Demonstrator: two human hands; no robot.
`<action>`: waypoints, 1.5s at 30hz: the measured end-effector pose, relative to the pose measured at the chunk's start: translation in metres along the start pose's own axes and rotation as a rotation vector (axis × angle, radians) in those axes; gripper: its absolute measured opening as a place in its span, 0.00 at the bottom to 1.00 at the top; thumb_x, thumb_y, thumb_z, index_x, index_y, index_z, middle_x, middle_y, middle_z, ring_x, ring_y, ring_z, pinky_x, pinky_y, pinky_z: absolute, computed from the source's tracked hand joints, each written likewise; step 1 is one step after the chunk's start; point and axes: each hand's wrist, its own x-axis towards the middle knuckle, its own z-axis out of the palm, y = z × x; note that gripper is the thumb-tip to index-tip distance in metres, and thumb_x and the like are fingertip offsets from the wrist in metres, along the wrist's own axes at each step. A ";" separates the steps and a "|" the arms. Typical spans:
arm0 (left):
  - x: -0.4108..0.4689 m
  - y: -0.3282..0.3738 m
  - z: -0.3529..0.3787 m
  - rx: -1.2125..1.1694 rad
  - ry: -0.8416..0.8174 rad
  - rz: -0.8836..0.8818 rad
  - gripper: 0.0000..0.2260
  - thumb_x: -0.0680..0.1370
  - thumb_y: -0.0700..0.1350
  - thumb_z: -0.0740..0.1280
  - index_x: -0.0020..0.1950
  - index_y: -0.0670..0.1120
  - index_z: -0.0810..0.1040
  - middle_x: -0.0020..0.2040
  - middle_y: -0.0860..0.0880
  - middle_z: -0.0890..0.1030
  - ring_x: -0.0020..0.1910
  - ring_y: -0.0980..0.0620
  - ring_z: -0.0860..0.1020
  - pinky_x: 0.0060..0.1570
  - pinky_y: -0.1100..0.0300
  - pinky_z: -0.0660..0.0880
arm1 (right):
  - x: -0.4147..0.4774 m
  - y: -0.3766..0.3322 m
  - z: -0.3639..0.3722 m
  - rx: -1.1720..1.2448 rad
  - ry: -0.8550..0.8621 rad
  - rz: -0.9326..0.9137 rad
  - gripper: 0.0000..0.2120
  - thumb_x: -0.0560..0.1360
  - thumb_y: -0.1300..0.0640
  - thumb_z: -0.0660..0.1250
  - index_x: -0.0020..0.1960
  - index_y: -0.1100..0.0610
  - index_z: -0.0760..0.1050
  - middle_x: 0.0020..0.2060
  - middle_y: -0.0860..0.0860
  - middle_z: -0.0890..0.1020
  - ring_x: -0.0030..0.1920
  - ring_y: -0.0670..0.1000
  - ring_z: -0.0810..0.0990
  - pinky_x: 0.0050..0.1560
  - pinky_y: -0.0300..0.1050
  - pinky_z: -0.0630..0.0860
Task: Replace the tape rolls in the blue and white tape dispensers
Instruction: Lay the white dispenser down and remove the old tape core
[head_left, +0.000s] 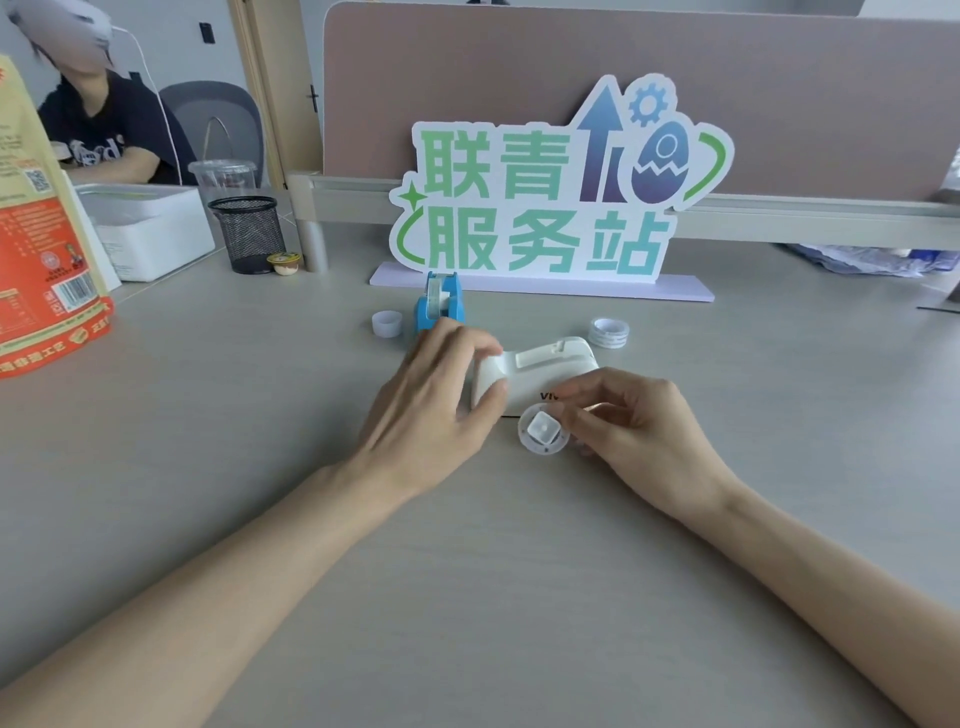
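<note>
Now the left hand (436, 395) grips the nearer, narrow end of a white plastic tape dispenser (540, 371) that lies on its side on the pale grey desk (260, 415); its thumb and fingers are closed around that end. Just right of it, the right hand (639, 421) pinches a small round white plastic hub with a square centre (543, 431) between thumb and fingertips, holding it at the dispenser's near edge. Whether the hub touches the dispenser body is hard to say from this angle.

Beyond the left hand's fingertips stands a blue plastic tape dispenser (439, 304), upright, with a pale roll seated in it. To the left of that, well clear of the hand, an empty white tape core ring (387, 323) sits on the desk. Past the right hand, just behind the white dispenser's far end, lies a fresh roll of clear tape with white rims (609, 332), flat on the desk.

Farther back stands a white cut-out sign with green characters (545, 202), and off to the far left a black mesh pen cup (249, 234).
</note>
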 end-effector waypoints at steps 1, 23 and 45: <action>-0.003 0.003 -0.002 0.034 -0.020 0.060 0.10 0.76 0.53 0.65 0.53 0.50 0.73 0.49 0.55 0.75 0.50 0.58 0.72 0.46 0.55 0.75 | 0.000 0.000 -0.001 0.050 0.005 0.017 0.04 0.74 0.57 0.72 0.48 0.55 0.82 0.41 0.48 0.86 0.40 0.53 0.85 0.44 0.49 0.82; -0.006 0.007 -0.001 -0.029 -0.090 0.015 0.08 0.71 0.51 0.71 0.46 0.53 0.75 0.37 0.61 0.77 0.41 0.57 0.77 0.42 0.55 0.76 | -0.005 -0.004 -0.002 -0.033 0.013 -0.103 0.08 0.70 0.61 0.75 0.46 0.52 0.80 0.39 0.46 0.83 0.42 0.44 0.81 0.46 0.38 0.78; -0.003 0.010 -0.004 -0.082 -0.106 -0.019 0.09 0.71 0.50 0.68 0.50 0.54 0.76 0.39 0.61 0.78 0.35 0.50 0.73 0.38 0.52 0.75 | 0.098 0.058 -0.026 -0.693 0.064 0.202 0.24 0.77 0.52 0.59 0.73 0.46 0.65 0.73 0.58 0.66 0.72 0.61 0.63 0.69 0.56 0.61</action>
